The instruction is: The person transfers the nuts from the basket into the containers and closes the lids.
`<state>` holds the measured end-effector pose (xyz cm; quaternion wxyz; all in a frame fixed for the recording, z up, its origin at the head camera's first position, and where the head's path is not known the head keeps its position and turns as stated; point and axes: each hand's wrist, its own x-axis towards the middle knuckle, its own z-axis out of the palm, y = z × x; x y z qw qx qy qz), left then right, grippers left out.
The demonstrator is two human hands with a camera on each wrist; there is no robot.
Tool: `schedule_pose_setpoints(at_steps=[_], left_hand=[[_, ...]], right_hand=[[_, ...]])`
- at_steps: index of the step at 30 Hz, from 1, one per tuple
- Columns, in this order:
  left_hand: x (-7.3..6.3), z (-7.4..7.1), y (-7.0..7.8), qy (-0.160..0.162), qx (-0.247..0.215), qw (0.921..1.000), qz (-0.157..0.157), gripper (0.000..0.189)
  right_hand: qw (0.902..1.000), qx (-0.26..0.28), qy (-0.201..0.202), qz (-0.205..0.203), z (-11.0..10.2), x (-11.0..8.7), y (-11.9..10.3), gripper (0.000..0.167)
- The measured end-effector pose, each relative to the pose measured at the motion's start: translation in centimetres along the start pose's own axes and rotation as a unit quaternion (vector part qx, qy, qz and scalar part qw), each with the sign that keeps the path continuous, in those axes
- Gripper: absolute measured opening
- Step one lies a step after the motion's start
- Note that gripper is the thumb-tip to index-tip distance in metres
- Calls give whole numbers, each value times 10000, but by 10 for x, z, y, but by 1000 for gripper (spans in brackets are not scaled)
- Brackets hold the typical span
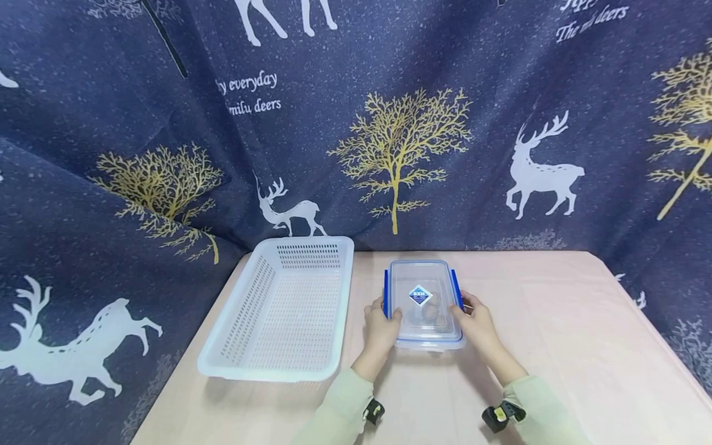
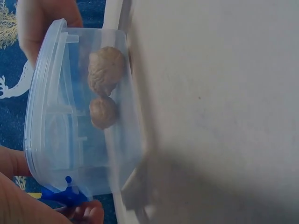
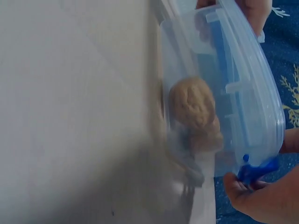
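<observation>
A clear plastic food container (image 1: 408, 324) with a see-through lid (image 1: 403, 278) sits between the two hands. On the lid is a blue and white diamond label (image 1: 420, 295), and blue latches (image 1: 456, 287) run along both long sides. Through the wall, brown wrinkled walnuts (image 2: 106, 67) show on the container's bottom. My left hand (image 1: 381, 329) grips the left side, its thumb on the lid edge and its fingers down by the latch. On the opposite side, my right hand (image 1: 481, 327) holds the container likewise, fingers around the blue latch (image 3: 257, 171) in the right wrist view.
Left of the container stands a white perforated plastic basket (image 1: 346, 296) with nothing in it. Both stand on a table with a pale pink cover (image 1: 556, 321). A dark blue cloth (image 1: 473, 204) with deer and trees hangs behind the table's back edge.
</observation>
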<state>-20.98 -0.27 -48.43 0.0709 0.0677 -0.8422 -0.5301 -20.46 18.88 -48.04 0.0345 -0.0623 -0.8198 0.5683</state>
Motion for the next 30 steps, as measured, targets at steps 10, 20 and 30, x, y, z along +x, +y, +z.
schedule_pose_setpoints(at_steps=[10,20,30], left_hand=[[2,5,7,-408,-739,9961,272,55],[0,7,11,-494,-659,9962,291,54],[-4,5,13,-444,-460,9971,421,53]], right_hand=[[9986,-437,-123,-274,4,-3,-6,55],[9904,-1180,165,-700,8,-7,-7,54],[9860,-1379,-49,-941,10,-12,-8,51]])
